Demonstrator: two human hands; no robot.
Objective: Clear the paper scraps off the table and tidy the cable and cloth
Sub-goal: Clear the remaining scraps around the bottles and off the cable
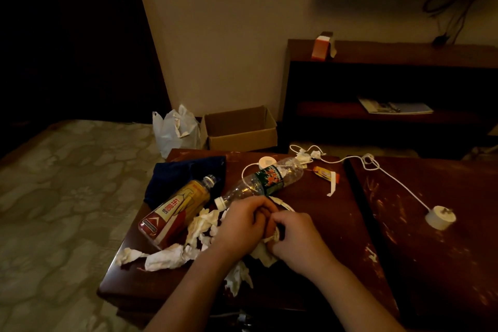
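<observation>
White paper scraps (172, 255) lie crumpled in a heap on the near left part of the dark wooden desk (310, 210), reaching from its left edge to under our wrists; a few more sit at the far edge among the cable loops.

Head view, dim light. Our left hand (244, 219) and right hand (299, 240) meet over the heap, touching each other. The right hand's fingers (280, 224) are curled and pinch a wad of the paper scraps. The left hand's fingers are curled tight as well; we cannot tell what, if anything, they hold.

The white cable (398, 183) starts in a loop just beyond the left hand, passes under a clear bottle (258, 183) lying on its side, and runs right across the gap onto a second desk (444, 264), ending at a white plug (440, 217).

The dark blue cloth (175, 172) lies bunched at the far left corner. A yellow-labelled bottle (175, 210) lies on its side, its neck over the cloth and its base against the scraps.

Behind the desk, on the floor: an open cardboard box (239, 129), with a white plastic bag (175, 127) just beside it.
</observation>
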